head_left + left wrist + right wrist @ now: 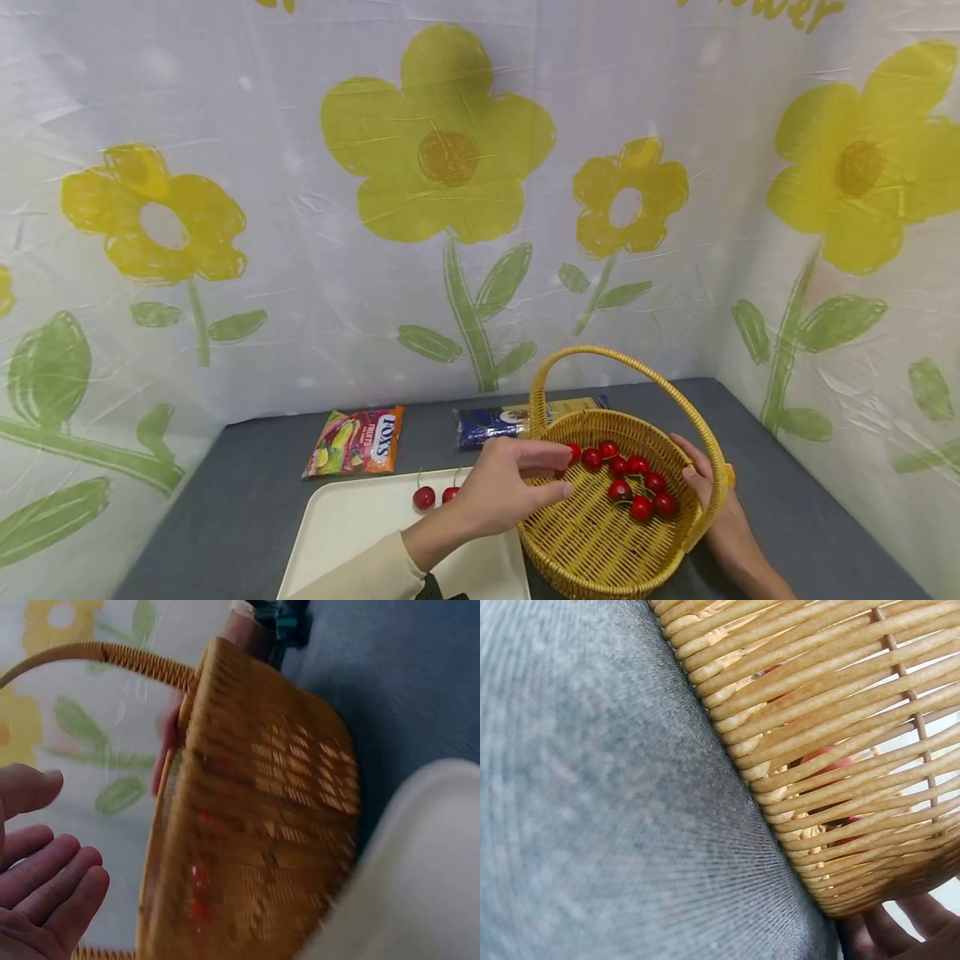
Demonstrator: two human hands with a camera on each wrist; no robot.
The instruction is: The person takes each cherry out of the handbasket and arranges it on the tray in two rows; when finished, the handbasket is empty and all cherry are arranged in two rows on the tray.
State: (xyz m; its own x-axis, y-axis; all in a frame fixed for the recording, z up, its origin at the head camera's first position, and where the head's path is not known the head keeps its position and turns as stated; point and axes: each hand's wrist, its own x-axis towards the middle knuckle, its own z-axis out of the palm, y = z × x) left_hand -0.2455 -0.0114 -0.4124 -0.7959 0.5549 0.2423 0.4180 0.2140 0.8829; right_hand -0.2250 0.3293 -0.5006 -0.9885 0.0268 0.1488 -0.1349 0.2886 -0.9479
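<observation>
A yellow wicker basket with a tall arched handle stands on the right side, tilted toward the head camera. Several red cherries lie inside it, toward its far and right sides. My left hand hovers over the basket's left rim. Its thumb and fingers are apart with nothing between them, as the left wrist view also shows. At the opposite side my right hand holds the basket's rim, fingertips over the edge. The right wrist view has the woven wall close up, some fingers beneath it.
A cream tray lies left of the basket. Two cherries with stems sit near its far edge, one partly behind my left hand. Farther back are a Fox's fruits candy bag and a blue-and-gold packet. Flower-printed cloth encloses the grey table.
</observation>
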